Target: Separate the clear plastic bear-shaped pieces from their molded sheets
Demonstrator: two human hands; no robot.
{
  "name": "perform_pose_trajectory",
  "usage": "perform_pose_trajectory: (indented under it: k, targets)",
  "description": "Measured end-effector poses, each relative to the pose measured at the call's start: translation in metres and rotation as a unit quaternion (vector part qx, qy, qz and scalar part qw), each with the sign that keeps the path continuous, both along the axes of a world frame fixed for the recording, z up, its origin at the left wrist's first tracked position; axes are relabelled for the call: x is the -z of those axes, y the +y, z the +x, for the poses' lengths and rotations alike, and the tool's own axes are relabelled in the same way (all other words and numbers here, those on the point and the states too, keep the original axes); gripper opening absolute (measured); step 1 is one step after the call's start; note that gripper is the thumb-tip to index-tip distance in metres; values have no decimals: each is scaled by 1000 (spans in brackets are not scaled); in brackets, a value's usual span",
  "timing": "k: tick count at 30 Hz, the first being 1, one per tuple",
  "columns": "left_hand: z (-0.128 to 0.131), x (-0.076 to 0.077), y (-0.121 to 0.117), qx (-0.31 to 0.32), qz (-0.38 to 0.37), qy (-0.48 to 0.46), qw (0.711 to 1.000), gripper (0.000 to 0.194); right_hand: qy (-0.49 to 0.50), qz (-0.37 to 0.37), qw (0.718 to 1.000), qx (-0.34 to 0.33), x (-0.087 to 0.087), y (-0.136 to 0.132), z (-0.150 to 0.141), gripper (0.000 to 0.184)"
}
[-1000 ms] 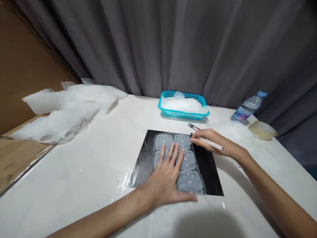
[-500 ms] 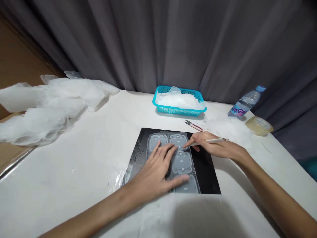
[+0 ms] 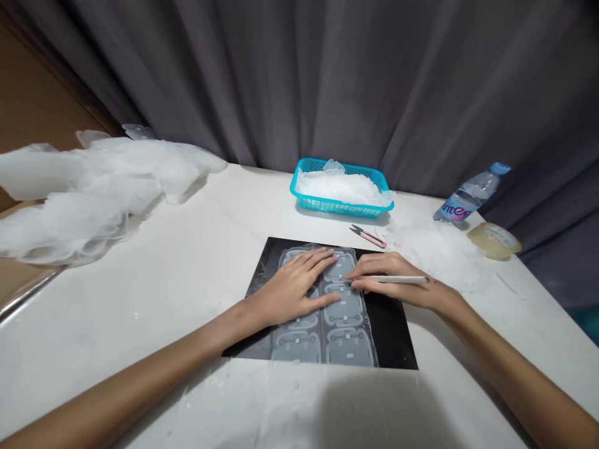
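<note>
A translucent sheet of rounded rectangular moulded pieces (image 3: 345,305) lies on a black mat (image 3: 390,337). My left hand (image 3: 299,284) rests flat on the sheet, fingers stretched and thumb spread, covering part of its left column. My right hand (image 3: 390,277) grips a slim white pen-shaped tool (image 3: 405,280), pinched near its front end. The tool points left, its tip at the gap between the top and second pieces of the right column. I cannot make out what kind of tip it has.
Behind the mat stands a turquoise basket (image 3: 344,206) of translucent white material. Pink-handled thread snips (image 3: 369,236) lie before it. Rightward are white scraps (image 3: 435,252), a water bottle (image 3: 470,196) and a yellowish tape roll (image 3: 493,241). A pile of translucent sheets (image 3: 93,193) occupies the left.
My left hand has shifted upward on the sheet, uncovering lower pieces. My right hand has turned slightly, and the tool's tip now sits at the gap between two pieces.
</note>
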State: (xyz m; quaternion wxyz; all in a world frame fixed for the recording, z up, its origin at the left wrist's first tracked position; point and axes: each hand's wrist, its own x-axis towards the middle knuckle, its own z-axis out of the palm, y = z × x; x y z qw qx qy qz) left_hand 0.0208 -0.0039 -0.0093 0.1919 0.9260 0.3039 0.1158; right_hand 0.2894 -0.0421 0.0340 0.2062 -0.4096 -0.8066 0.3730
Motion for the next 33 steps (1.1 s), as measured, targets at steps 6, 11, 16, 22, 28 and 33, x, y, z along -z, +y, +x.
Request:
perform_pose_trajectory:
  k: [6,11,16,22,28,33]
  targets:
    - [2,2,-1,-2,19,-2,1000,76,20,-45,998,41,13,-1,1,21]
    - [5,0,-2,11,28,-1,1000,73,-14,-6,1000,12,18,-1,-1,24]
    - [5,0,-3,3,22,-8,1000,74,-14,66,998,1,24,1,-2,20]
    - [5,2,-3,7,28,-15,999,73,4,52,999,0,29,1,-4,18]
    - [6,5,-4,9,41,-12,999,73,-6,66,998,15,28,-2,-7,16]
    - [7,7,-5,-2,44,-22,999,74,-29,94,995,-1,29,-5,-7,16]
